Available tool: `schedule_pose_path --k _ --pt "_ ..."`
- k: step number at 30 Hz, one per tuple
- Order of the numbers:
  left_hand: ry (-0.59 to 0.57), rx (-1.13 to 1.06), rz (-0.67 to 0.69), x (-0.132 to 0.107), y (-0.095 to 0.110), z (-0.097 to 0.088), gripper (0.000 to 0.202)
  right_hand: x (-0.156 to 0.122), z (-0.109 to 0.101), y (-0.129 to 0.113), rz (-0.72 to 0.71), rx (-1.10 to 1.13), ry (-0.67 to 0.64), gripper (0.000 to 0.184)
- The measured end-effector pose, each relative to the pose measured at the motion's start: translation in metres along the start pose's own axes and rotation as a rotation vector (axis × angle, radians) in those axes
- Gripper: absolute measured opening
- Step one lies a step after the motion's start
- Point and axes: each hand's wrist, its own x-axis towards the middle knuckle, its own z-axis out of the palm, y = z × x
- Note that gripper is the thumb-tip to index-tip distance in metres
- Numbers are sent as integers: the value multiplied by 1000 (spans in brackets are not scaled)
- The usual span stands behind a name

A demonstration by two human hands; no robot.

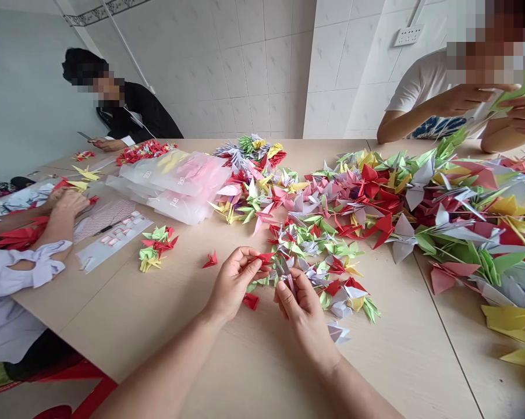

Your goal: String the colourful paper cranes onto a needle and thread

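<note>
My left hand (233, 283) is pinched on a small red origami crane (265, 256) at the near edge of a pile of small folded paper cranes (315, 256). My right hand (300, 302) is closed around a small pale lilac crane (286, 273). Both hands hover just above the light wooden table (166, 314). A red folded piece (251, 301) lies on the table under my left hand, and another small red crane (210, 259) sits a little to the left.
Large coloured paper cranes (454, 209) cover the right side. Clear plastic bags (175, 180) lie at centre left, beside a small green and red crane cluster (156, 247). Three other people sit around the table, one on the left (48, 233), one far left (123, 110), one at the right (463, 99).
</note>
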Motion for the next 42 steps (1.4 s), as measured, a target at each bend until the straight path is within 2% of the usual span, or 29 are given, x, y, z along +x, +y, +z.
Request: schedule_pose_path --k 2,6,12,17,22,29,34,42 --pt "8 -17 3 0 1 0 14 -2 1 0 -12 -49 -60 25" --pt "-7 -24 -7 1 1 0 15 -2 -2 1 -14 -174 -86 40" --pt "36 -47 4 1 0 1 16 3 -3 6 31 -135 -31 33" --pt "43 10 56 1 -2 2 17 4 -2 8 0 -169 -27 32" --pt "23 75 44 1 -4 -2 12 7 -3 8 -34 -235 -43 27" --pt "70 78 51 0 -3 -1 15 2 -2 1 85 -98 -138 33" --pt "85 183 127 -1 -4 -2 10 -2 0 -3 136 -13 -229 34" --pt "63 230 156 -2 -3 -3 10 -1 0 -1 183 -17 -244 33"
